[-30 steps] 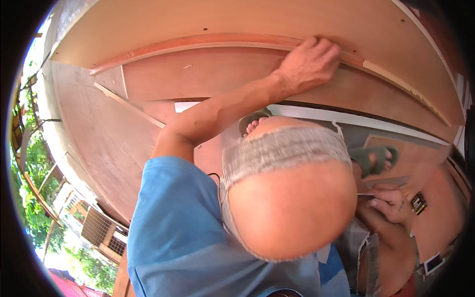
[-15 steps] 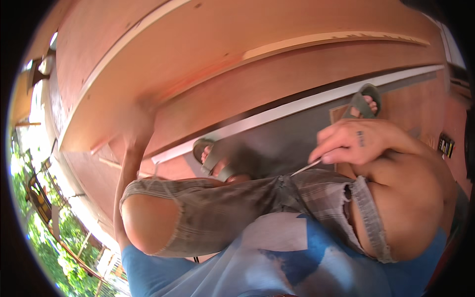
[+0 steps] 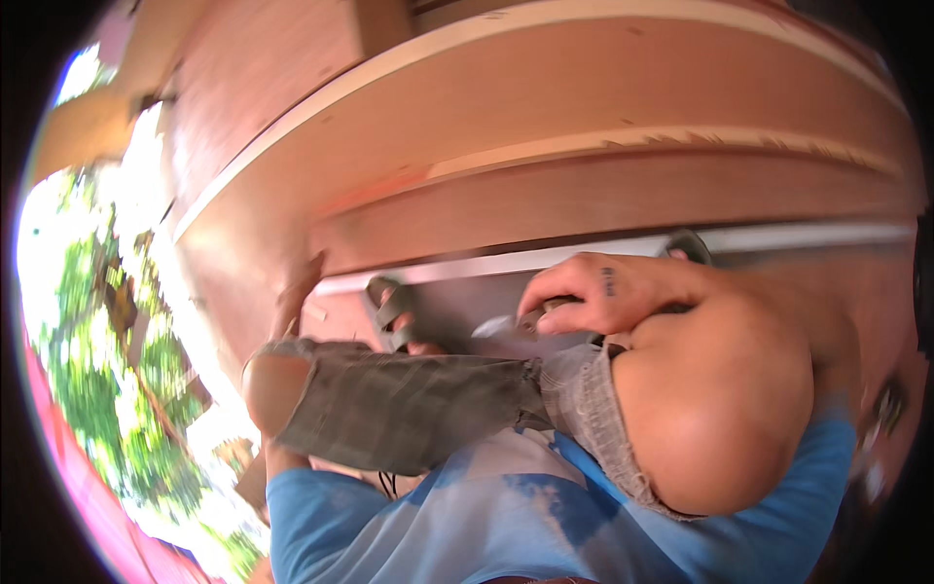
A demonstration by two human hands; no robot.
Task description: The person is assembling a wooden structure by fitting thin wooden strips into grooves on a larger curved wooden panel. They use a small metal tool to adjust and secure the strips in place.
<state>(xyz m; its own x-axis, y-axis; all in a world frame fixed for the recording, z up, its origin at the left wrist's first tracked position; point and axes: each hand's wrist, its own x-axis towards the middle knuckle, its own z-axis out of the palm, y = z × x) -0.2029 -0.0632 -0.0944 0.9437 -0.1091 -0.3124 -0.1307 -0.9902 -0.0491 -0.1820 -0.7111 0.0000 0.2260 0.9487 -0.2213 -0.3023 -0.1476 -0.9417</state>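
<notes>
Over the gap between my knees, my right hand (image 3: pixel 584 292) is closed with its fingers curled. It grips a small flat tool with a pale, blurred end (image 3: pixel 498 327) that points left; its exact kind is not clear. My left hand (image 3: pixel 307 276) is beyond my left knee, low beside the reddish-brown wooden panel (image 3: pixel 409 219). Motion smears its fingers, so I cannot make out their pose or whether they touch the wood.
A long wooden board with a pale edge (image 3: pixel 389 68) spans the view ahead, above a narrower ledge (image 3: pixel 545 148). A white strip (image 3: pixel 467 270) runs along the panel's foot. My sandalled left foot (image 3: pixel 394 310) rests before it. Green foliage (image 3: pixel 117 350) shows at left.
The view has shifted, so the boards sit lower. My right hand has moved left and turned the tool, whose pale end now shows broader. My left hand has come down from the board.
</notes>
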